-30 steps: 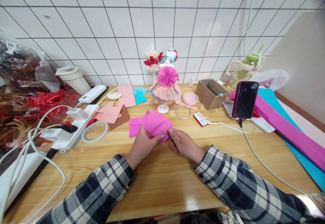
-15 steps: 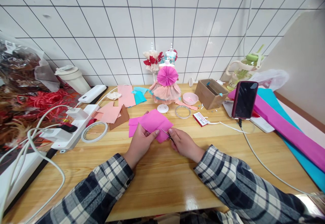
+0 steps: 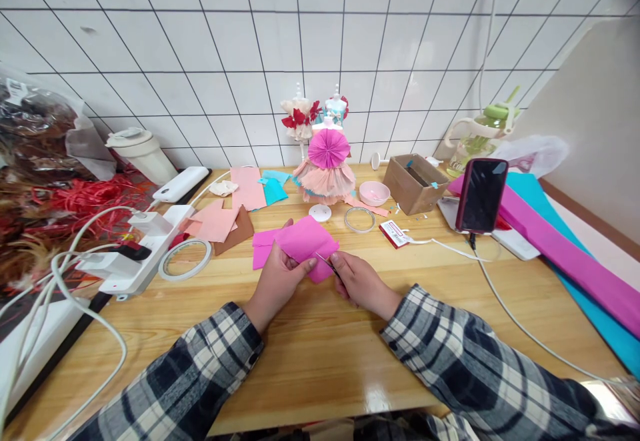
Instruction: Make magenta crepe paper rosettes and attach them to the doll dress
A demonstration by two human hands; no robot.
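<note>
My left hand (image 3: 278, 282) pinches a magenta paper sheet (image 3: 306, 239) between thumb and fingers above the wooden table. In my right hand (image 3: 359, 277) is a small pair of scissors (image 3: 326, 261), its blades at the lower right part of the sheet. Another magenta piece (image 3: 262, 249) lies on the table just left of the held sheet. Behind them stands a miniature dress form (image 3: 325, 181) in a peach skirt, with a pleated magenta rosette (image 3: 329, 149) on its front. Two more small dressed forms stand behind it.
Left are a power strip (image 3: 173, 224) with cables, a tape roll (image 3: 185, 259) and peach papers (image 3: 213, 221). Right are a tape ring (image 3: 359, 219), pink bowl (image 3: 375, 193), cardboard box (image 3: 416, 184), upright phone (image 3: 481, 195) and long coloured paper (image 3: 575, 251).
The scissors and my right hand have shifted very slightly against the sheet, whose lower right edge sits a little differently. My left hand keeps its hold.
</note>
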